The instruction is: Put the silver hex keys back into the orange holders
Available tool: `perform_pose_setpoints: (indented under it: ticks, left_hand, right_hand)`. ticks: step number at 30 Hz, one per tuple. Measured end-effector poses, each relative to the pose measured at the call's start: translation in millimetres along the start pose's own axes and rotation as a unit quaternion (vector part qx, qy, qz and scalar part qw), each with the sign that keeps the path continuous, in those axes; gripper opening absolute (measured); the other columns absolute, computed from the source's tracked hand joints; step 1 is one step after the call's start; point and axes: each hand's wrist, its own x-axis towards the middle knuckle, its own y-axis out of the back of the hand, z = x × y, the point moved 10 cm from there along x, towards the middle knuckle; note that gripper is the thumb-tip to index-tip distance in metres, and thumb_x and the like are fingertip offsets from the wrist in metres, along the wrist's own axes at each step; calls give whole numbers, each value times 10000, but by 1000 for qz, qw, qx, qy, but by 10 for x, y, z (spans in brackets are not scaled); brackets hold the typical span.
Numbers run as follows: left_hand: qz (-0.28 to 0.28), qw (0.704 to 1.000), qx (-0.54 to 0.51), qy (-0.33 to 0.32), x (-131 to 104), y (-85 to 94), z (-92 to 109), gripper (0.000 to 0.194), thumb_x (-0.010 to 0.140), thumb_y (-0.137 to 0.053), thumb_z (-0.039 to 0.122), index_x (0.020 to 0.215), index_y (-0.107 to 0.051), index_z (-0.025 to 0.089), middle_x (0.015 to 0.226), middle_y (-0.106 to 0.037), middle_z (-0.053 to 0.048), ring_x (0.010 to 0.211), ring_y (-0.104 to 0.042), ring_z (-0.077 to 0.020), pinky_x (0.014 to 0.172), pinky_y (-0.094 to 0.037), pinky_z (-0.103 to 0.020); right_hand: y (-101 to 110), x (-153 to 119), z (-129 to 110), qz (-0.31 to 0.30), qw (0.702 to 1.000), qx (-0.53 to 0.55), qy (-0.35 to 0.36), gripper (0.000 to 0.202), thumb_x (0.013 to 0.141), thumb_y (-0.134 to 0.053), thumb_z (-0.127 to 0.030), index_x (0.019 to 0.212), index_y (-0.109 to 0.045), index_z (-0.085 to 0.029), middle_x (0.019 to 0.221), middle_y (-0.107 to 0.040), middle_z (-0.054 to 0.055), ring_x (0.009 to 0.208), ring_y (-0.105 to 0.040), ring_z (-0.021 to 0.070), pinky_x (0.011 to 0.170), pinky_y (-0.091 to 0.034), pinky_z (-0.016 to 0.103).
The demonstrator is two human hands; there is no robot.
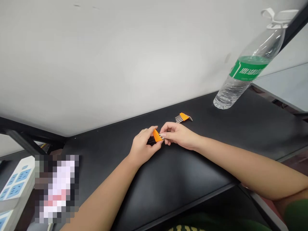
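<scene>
Between thumb and fingers, my left hand [143, 144] grips an orange hex key holder [157, 135] above the black tabletop. My right hand [179, 136] is closed in a pinch on a small metal hex key [162, 137] at the holder's right side. How far the key sits in the holder is hidden by my fingers. Just beyond my right hand lies a second orange hex key set [184, 116], its several metal keys pointing left and one bent end sticking out to the right.
A large water bottle [250, 69] with a green label stands at the back right by the white wall [134, 57]. At the left are a white power strip [18, 183] and a blurred-out pale object [59, 186]. Black frame bars [26, 141] border the table [168, 179].
</scene>
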Motion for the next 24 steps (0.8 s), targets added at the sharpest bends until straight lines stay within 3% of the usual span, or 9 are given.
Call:
perform_pose_setpoints:
  ticks: [2, 5, 8, 12, 18, 24]
  left_hand:
    - [3, 1000, 4, 27, -10, 0, -76, 413, 861, -723, 333, 1254, -629, 245, 901, -715, 2, 792, -691, -159, 787, -589, -303]
    - [6, 997, 7, 81, -31, -6, -238, 432, 881, -704, 344, 1293, -609, 254, 947, -717, -7, 818, -698, -167, 806, -594, -318]
    - [18, 993, 17, 119, -47, 12, -360, 472, 902, -667, 314, 1361, -571, 260, 1036, -721, -36, 899, -715, -196, 859, -596, -358]
    - [30, 991, 29, 127, -44, 30, -390, 488, 891, -650, 257, 1371, -565, 256, 1080, -723, -52, 935, -722, -214, 908, -586, -391]
    - [13, 993, 36, 112, -22, 5, -342, 462, 882, -696, 279, 1332, -594, 260, 976, -723, -17, 875, -705, -201, 905, -572, -383]
    - [1, 995, 42, 92, -7, -14, -311, 471, 916, -677, 295, 1373, -569, 258, 961, -714, -15, 864, -702, -197, 902, -564, -378]
  right_hand:
    - [60, -25, -171, 25, 984, -168, 59, 137, 982, -621, -325, 980, -640, -189, 878, -655, 19, 768, -615, 151, 734, -509, 314]
    - [72, -125, -447, 42, 878, -451, 157, 154, 1026, -544, -253, 973, -663, -172, 1007, -635, 69, 890, -594, 183, 842, -477, 347]
    - [45, -169, -389, -20, 790, -598, 137, 105, 988, -606, -197, 980, -701, -155, 1037, -633, 89, 904, -603, 200, 855, -464, 346]
    - [18, -176, -276, -62, 729, -673, 109, 108, 972, -619, -173, 977, -724, -146, 1052, -651, 103, 898, -610, 214, 856, -448, 351]
    - [-81, -164, -213, -73, 692, -709, 115, 204, 1007, -546, -190, 878, -697, -146, 940, -656, 93, 894, -608, 223, 829, -410, 351]
    - [-179, -201, -210, -63, 632, -761, 129, 174, 956, -559, -143, 856, -702, -137, 896, -648, 116, 871, -613, 253, 774, -369, 375]
